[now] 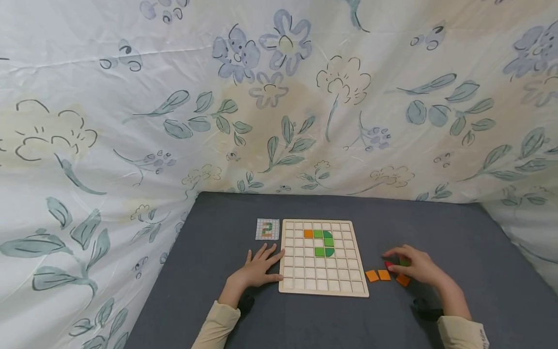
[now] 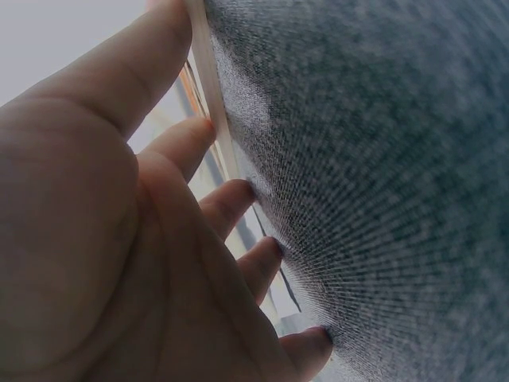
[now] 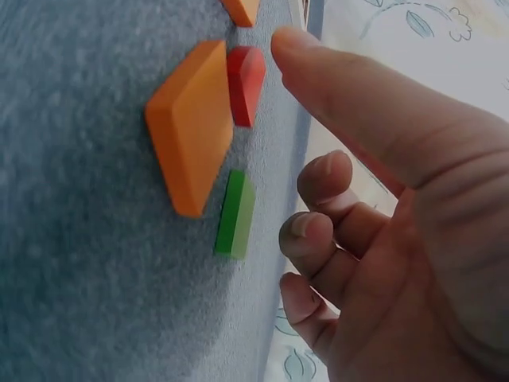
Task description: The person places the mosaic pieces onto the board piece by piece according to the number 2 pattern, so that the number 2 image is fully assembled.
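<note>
One splayed left hand touches gridded wood; relaxed right hand arches over tiles.

In the head view, the right grip partly covers the red tile and the green tile, and the printing on the small card is too small to verify. The lower edge cuts off the left sleeve and the right sleeve, the latter's lettering illegible. The right wrist view's top edge crops an orange tile; the left wrist view blurs the desk at right.
</note>
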